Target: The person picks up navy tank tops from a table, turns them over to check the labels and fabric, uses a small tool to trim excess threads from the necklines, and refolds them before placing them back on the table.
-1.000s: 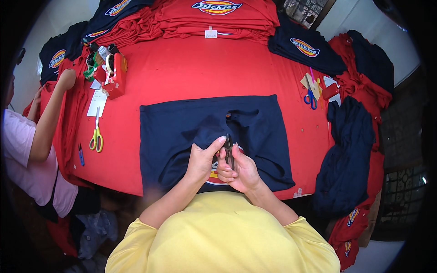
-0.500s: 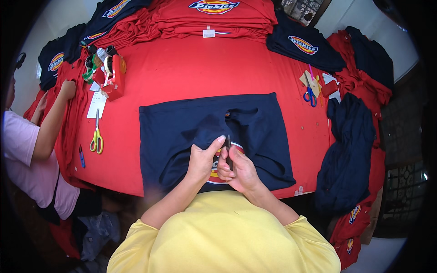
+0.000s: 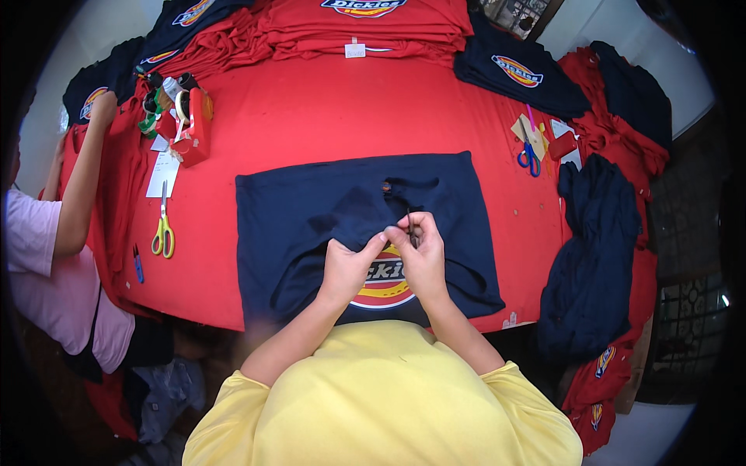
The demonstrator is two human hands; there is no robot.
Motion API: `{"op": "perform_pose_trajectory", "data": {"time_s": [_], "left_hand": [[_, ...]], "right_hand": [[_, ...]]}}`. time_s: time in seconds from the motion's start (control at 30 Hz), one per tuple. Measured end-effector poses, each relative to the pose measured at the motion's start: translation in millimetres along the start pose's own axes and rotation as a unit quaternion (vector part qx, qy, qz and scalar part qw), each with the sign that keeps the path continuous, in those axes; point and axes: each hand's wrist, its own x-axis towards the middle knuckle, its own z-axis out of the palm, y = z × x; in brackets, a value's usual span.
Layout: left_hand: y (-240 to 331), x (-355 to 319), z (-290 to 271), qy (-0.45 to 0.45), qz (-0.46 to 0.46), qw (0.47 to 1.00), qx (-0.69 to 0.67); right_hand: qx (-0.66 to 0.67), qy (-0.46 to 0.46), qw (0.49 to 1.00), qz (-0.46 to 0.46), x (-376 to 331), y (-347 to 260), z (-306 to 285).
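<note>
A navy garment point(image 3: 280, 210) with a round printed logo lies spread flat before me, its neck and arm openings turned toward me. My left hand point(image 3: 347, 268) is closed on the garment's fabric, its thumb and fingertips pinching near the logo. Beside it, my right hand point(image 3: 421, 252) is closed round slim dark thread snips point(image 3: 410, 220), mostly hidden by the fingers, their thin end pointing away from me. The fingertips of both hands meet over the cloth, just above the logo. Whatever is pinched right between them is too small to make out.
Yellow-handled scissors point(image 3: 163, 237), blue snips point(image 3: 138, 264) and a red tape dispenser point(image 3: 194, 136) lie left on the red-covered table point(image 3: 311, 109). Blue-handled scissors point(image 3: 529, 155) and a crumpled navy garment point(image 3: 594, 256) are right. Folded red garments point(image 3: 373, 35) line the back. A co-worker point(image 3: 54, 241) handles red cloth.
My right hand has moved up and rightward, turning the snips, and its fingertips now meet my left thumb. More of the logo shows. The co-worker's arm has risen.
</note>
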Motion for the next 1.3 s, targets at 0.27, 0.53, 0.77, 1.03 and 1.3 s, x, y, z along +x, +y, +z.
{"op": "perform_pose_trajectory", "data": {"time_s": [0.27, 0.53, 0.77, 1.03, 1.3], "left_hand": [[-5, 7, -7, 0.024, -0.142, 0.971, -0.19], [-4, 11, -15, 0.014, -0.199, 0.954, -0.223], [-4, 10, -15, 0.007, -0.194, 0.956, -0.22], [2, 7, -10, 0.004, -0.172, 0.96, -0.22], [0, 6, -11, -0.008, -0.163, 0.964, -0.211]], "right_hand": [[0.017, -0.02, 0.998, 0.062, 5, -3, -11], [0.146, -0.128, 0.961, 0.197, 5, 6, -25], [0.142, -0.11, 0.968, 0.174, 3, 4, -21], [-0.051, -0.073, 0.995, 0.034, 4, 0, -18], [-0.114, -0.074, 0.991, 0.012, -1, -13, -15]]}}
